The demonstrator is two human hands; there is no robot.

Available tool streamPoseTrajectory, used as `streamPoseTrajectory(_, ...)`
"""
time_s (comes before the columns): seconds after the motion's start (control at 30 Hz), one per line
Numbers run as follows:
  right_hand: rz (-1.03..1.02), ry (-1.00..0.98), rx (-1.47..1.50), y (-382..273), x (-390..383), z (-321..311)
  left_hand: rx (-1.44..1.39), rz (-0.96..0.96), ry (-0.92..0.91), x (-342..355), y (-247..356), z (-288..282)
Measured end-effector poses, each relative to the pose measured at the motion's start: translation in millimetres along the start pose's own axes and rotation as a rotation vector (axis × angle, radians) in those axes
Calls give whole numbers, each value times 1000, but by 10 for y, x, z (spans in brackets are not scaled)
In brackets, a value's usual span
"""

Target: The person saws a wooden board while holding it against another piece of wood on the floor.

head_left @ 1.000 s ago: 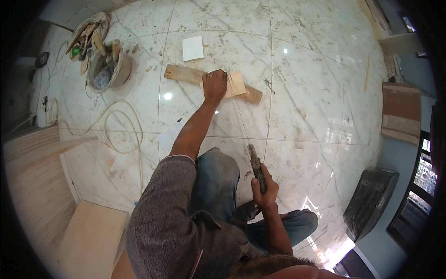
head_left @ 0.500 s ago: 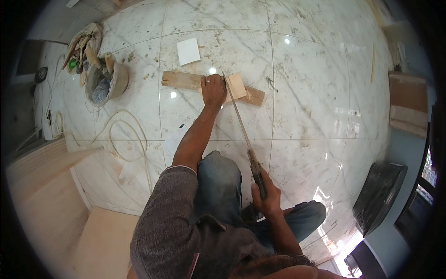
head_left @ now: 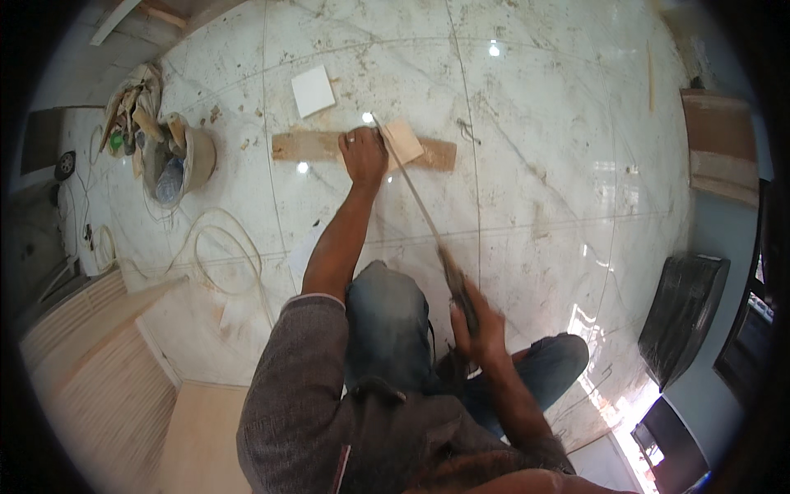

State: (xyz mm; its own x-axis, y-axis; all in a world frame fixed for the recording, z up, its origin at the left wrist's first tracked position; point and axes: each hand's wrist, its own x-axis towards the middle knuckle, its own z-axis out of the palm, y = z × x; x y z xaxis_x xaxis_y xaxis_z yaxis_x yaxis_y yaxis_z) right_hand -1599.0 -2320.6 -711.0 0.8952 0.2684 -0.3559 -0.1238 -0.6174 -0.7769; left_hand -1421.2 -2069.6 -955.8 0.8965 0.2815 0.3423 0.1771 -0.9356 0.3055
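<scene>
My right hand [head_left: 480, 331] is wrapped round the handle of a handsaw [head_left: 418, 203]. The saw's long narrow blade slants away to the far left and lies across a thin, pale square of wood [head_left: 403, 142], right beside my left hand. With curled fingers, my left hand [head_left: 363, 155] grips and presses down that square, covering much of its left part. Under both lies a brown wooden plank [head_left: 309, 146], flat on the floor. How deep the blade sits in the pale wood cannot be made out.
A white square tile [head_left: 313, 91] lies beyond the plank. To the left stand a bucket [head_left: 202, 160] with tools and rags and a coiled pale hose [head_left: 216, 216]. Ribbed panels [head_left: 90, 346] are at the near left, a black wrapped slab [head_left: 685, 317] at the right.
The whole view has turned and shifted slightly. The saw stays across the pale wood at a slightly more slanted angle; both hands keep their grips.
</scene>
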Motion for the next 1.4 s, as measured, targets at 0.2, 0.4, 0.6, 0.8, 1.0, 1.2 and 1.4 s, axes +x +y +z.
streamPoseTrajectory(0.2,34,-62,-79,-224,226,131,-25,-22,4,31,-13,4)
streamPoseTrajectory(0.4,2,16,-15,-31,163,131,-9,-37,-7,3,19,-8)
streamPoseTrajectory(0.6,-151,152,13,-240,200,135,49,-29,-49,-37,-33,-57)
streamPoseTrajectory(0.8,-246,154,-89,-69,523,238,40,-69,-33,70,-5,-43)
streamPoseTrajectory(1.0,-305,288,-5,-140,-25,-158,-25,-90,-8,82,8,-61)
streamPoseTrajectory(1.2,-167,191,23,88,-75,-24,-9,-109,-93,107,66,-112)
streamPoseTrajectory(1.4,-152,167,-8,-21,-52,-14,4,-133,-168,89,61,-133)
